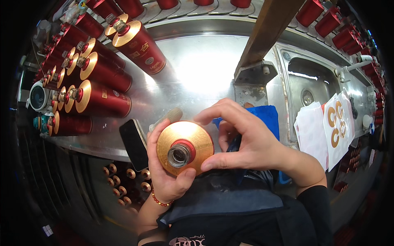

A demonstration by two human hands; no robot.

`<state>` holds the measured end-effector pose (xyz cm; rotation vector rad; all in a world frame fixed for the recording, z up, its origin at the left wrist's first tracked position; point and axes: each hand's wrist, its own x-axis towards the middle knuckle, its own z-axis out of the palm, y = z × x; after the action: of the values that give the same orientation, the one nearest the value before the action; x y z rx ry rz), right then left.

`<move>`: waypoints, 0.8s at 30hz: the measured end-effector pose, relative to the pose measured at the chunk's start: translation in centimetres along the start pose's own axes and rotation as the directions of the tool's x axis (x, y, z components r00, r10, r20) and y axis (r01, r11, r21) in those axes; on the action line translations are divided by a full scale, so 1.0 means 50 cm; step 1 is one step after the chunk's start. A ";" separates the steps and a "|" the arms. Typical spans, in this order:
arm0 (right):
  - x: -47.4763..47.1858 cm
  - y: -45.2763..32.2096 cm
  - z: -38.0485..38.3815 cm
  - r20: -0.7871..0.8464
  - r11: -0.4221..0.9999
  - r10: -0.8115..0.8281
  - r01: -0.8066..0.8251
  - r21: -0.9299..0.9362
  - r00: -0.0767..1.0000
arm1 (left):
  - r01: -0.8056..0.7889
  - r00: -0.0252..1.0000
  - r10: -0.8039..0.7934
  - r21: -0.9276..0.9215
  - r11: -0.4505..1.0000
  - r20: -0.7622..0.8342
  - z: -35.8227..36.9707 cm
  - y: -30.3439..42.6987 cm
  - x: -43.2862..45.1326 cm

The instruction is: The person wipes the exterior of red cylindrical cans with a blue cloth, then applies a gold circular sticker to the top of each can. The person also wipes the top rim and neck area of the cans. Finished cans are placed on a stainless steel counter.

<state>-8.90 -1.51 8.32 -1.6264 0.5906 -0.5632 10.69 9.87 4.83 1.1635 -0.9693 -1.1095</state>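
Observation:
A red bottle with a gold shoulder (197, 135) and an uncapped clear glass neck stands almost end-on to my view. My left hand (167, 172) is wrapped around its side, the thumb lying along the shoulder's near edge. Curved over the bottle's right side is my right hand (243, 138), thumb and fingers apart. Its thumb tip overlaps the gold rim; whether it touches I cannot tell. Most of the bottle's red body is hidden below the shoulder. Behind the left fingers, a greyish brush-like thing (170, 116) rests on the steel worktop (172, 95).
Red bottles (104, 98) crowd the left, with a smartphone (132, 143) at the worktop's edge. A metal post (261, 37) rises at the back. To the right are a blue cloth (267, 118), a sink (311, 80) and sticker sheets (337, 132). A conveyor (184, 12) carries more bottles.

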 end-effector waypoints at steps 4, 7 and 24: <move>0.006 0.004 0.007 0.030 0.984 0.074 -0.078 0.160 0.997 | 0.012 1.000 -0.012 -0.030 0.999 -0.013 0.004 0.002 -0.003; 0.006 0.005 0.011 0.037 0.969 0.099 -0.105 0.224 0.994 | 0.014 1.000 -0.015 -0.036 0.999 -0.014 0.004 0.002 -0.002; 0.001 -0.029 -0.092 -0.105 0.946 0.235 -0.203 0.253 0.966 | -0.056 0.998 0.058 0.063 0.996 -0.026 0.003 -0.009 0.006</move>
<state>-11.81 -4.77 10.36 -1.2817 0.7625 -0.5582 10.53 9.54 4.39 1.1919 -1.0157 -1.0213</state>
